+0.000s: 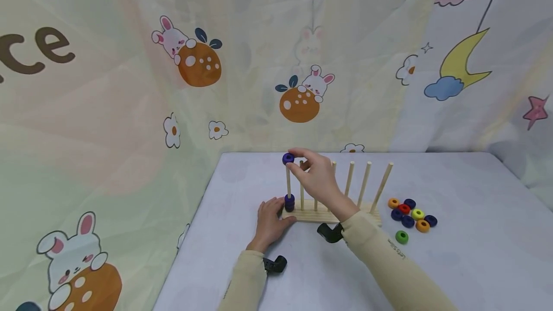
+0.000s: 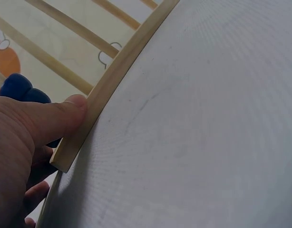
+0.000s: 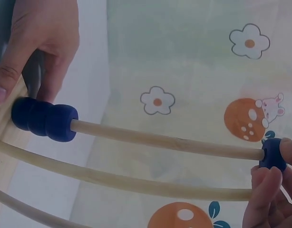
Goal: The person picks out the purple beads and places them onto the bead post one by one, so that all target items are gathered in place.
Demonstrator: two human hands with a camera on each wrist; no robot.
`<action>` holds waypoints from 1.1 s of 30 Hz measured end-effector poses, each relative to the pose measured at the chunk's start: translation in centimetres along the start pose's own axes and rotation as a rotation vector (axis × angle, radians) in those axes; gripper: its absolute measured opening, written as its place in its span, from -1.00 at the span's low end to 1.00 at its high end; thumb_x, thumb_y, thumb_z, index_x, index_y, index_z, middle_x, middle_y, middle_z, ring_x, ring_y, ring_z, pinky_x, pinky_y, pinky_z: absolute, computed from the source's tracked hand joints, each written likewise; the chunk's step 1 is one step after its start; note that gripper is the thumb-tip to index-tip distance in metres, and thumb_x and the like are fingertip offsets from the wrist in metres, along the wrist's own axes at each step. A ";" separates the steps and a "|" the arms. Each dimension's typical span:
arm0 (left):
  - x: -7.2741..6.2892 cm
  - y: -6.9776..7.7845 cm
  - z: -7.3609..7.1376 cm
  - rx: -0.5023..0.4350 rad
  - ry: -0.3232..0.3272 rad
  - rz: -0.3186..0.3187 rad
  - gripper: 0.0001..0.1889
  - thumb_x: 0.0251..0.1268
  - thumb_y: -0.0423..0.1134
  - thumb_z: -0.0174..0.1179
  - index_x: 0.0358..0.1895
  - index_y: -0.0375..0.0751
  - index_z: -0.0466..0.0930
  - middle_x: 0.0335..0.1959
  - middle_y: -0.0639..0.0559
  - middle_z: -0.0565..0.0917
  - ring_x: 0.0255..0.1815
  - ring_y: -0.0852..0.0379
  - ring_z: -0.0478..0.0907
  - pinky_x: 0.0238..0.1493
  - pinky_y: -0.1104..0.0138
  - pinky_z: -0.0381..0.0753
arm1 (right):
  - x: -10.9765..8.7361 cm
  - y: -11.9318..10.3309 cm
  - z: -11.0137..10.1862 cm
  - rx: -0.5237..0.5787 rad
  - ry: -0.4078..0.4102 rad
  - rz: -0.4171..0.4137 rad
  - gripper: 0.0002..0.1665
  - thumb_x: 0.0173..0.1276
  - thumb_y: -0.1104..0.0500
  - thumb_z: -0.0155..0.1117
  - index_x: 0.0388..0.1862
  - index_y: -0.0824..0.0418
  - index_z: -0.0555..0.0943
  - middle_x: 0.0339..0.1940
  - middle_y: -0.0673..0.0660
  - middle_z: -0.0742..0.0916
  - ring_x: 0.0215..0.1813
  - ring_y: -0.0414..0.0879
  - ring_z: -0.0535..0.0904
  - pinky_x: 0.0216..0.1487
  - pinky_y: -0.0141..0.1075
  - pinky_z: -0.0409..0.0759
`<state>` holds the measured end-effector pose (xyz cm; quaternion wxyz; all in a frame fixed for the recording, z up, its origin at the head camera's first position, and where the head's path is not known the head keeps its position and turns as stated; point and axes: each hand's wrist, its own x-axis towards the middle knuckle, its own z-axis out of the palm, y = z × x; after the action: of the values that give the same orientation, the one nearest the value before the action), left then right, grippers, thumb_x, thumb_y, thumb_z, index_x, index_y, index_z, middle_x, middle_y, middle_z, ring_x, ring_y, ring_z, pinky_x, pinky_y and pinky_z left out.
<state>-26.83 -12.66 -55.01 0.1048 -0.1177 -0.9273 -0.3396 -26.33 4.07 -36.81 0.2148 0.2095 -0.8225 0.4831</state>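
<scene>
My right hand (image 1: 318,176) pinches a dark blue bead (image 3: 274,154) between thumb and fingers. That bead sits right at the tip of the leftmost upright peg (image 3: 170,141) of a wooden peg stand. Lower on the same peg, several dark blue beads (image 3: 43,118) are stacked against the wooden base (image 1: 319,216). At the base's left end, my left hand (image 1: 271,220) grips it, the thumb (image 2: 72,111) lying on the front edge and the other fingers partly hidden behind. Further pegs (image 1: 364,184) rise in a row to the right, without beads.
Right of the stand, loose beads lie in a group on the white table (image 1: 475,263): orange (image 1: 423,226), red (image 1: 404,209), yellow (image 1: 417,214), green (image 1: 402,237) and several dark blue ones (image 1: 408,221). A printed cloth (image 1: 259,61) hangs behind the table.
</scene>
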 end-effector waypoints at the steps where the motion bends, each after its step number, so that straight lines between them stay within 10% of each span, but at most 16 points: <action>1: 0.0 0.0 0.0 0.001 -0.002 0.000 -0.33 0.09 0.05 0.42 0.30 -0.06 0.52 0.24 0.05 0.59 0.40 -0.04 0.32 0.48 -0.10 -0.03 | 0.0 0.0 0.1 -0.001 0.002 -0.001 -0.62 0.30 0.16 0.38 0.11 0.14 0.65 -0.05 0.04 0.75 -0.49 -0.23 0.58 -0.61 -0.38 0.47; 33: 0.2 -0.1 0.1 0.007 -0.028 -0.022 -0.33 0.10 0.09 0.40 0.31 -0.01 0.51 0.26 0.09 0.57 0.43 -0.02 0.29 0.49 -0.09 -0.05 | -0.5 0.7 1.1 -0.096 -0.009 0.048 -0.64 0.29 0.11 0.41 0.06 0.12 0.67 -0.13 -0.01 0.76 -0.57 -0.19 0.40 -0.61 -0.37 0.32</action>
<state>-27.01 -12.68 -55.07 0.0887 -0.1116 -0.9311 -0.3359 -26.48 3.44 -38.04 0.2094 0.1812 -0.8504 0.4473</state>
